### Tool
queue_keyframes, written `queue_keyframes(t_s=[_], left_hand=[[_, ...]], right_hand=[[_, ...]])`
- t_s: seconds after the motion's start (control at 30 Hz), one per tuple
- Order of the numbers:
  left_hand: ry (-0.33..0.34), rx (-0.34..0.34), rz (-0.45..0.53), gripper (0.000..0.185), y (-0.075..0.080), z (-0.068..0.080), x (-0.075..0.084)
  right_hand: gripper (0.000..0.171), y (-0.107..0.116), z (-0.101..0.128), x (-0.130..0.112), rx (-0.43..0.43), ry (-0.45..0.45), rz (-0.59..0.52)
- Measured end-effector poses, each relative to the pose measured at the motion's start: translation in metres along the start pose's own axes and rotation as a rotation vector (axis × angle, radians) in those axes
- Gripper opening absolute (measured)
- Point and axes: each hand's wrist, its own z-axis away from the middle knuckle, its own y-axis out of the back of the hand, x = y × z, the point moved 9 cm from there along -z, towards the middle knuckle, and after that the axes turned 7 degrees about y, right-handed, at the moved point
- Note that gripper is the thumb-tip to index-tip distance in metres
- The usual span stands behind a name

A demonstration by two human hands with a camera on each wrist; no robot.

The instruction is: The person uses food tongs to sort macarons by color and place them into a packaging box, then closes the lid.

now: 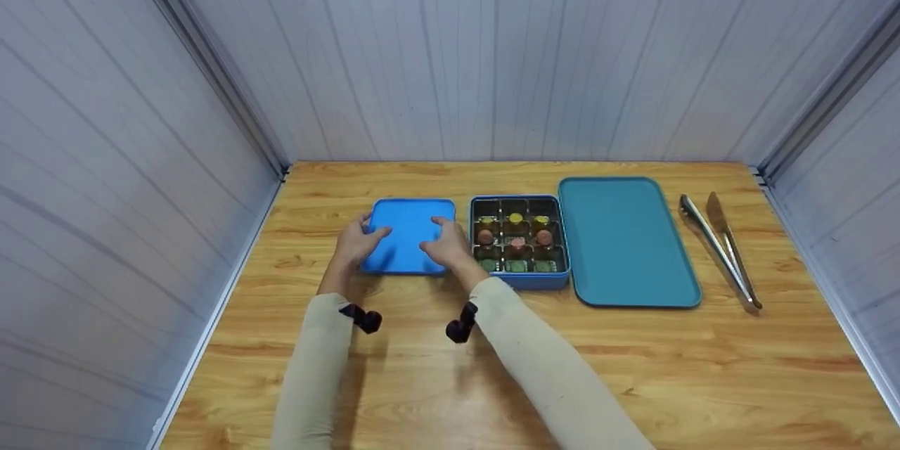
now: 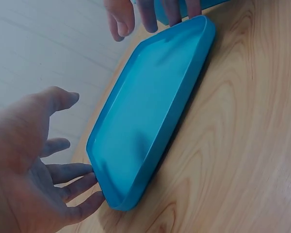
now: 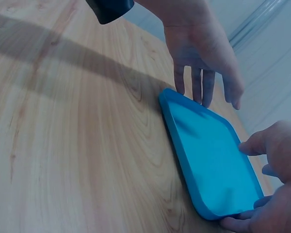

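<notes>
Bright blue rectangular metal lid [image 1: 408,237] lying flat on the wooden surface [image 1: 633,365], just left of the opened blue tin of sweets [image 1: 519,244]. Left hand [image 1: 356,242] and right hand [image 1: 446,248] flanking it, fingers relaxed, touching its edges; tin uncovered, sweets untouched.

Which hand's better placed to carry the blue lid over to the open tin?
Right, probably. The right hand sits at the blue lid edge beside the open tin; the left hand is at the far edge. Both hands are open.

Staged recording booth: plain white panel walls [image 1: 492,49] enclose a wooden table [image 1: 492,365] on three sides.
</notes>
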Motion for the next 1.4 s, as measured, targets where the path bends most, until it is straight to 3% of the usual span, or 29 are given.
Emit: queue_keyframes(t_s=[0.23, 0.33, 0.5, 0.63, 0.73, 0.83, 0.97, 1.17, 1.4], left_hand=[[-0.019, 0.051, -0.05, 0.084, 0.004, -0.028, -0.019], [0.002, 0.045, -0.06, 0.086, 0.005, -0.033, -0.025], [-0.018, 0.05, -0.088, 0.095, 0.007, -0.052, -0.042], [-0.019, 0.018, -0.102, 0.09, 0.01, -0.025, -0.029], [0.004, 0.019, -0.104, 0.076, 0.011, 0.002, -0.015], [0.044, 0.013, -0.101, 0.064, 0.01, 0.012, -0.014], [0.057, 0.014, -0.074, 0.059, 0.011, 0.015, -0.014], [0.027, 0.046, -0.071, 0.061, 0.013, 0.018, -0.008], [-0.037, 0.084, -0.1, 0.061, 0.013, 0.022, 0.009]], right_hand=[[0.069, 0.002, -0.006, 0.002, 0.028, -0.001, 0.012], [0.067, 0.002, -0.01, 0.004, 0.035, 0.0, 0.01], [0.065, 0.004, -0.02, 0.009, 0.041, -0.006, 0.016], [0.062, 0.007, -0.025, 0.012, 0.031, -0.019, 0.03], [0.06, 0.007, -0.031, 0.017, 0.018, -0.022, 0.032], [0.059, 0.007, -0.036, 0.021, -0.002, -0.01, 0.053], [0.055, 0.012, -0.031, 0.014, 0.0, 0.017, 0.099], [0.049, 0.034, 0.005, -0.024, -0.001, 0.017, 0.171], [0.046, 0.063, 0.038, -0.059, -0.013, 0.021, 0.093]])
